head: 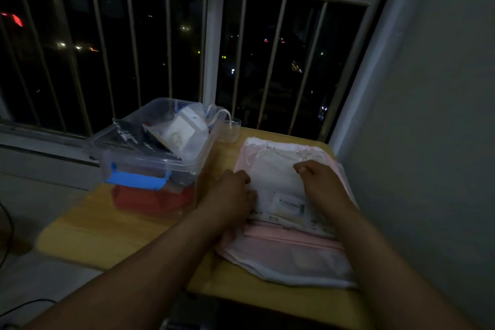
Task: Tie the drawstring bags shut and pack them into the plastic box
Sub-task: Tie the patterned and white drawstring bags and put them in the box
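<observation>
Currently: drawstring bag [273,171] flat on the stack, right of plastic box [150,153] | long axis runs away from person, mouth at far end | right hand [318,177] nearer mouth, fingers curled, cord pinch indeterminate | left hand [235,190] at bag's left edge, grip indeterminate

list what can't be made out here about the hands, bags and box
All in the head view:
- Left hand: fingertips hidden behind its own knuckles, so its grip on the top white bag is unclear.
- Right hand: fingers curled, light dim; pinching a drawstring or not, unclear.
- Bag label: print too small and blurred.
- Plastic box: contents overlap and are dim.
</observation>
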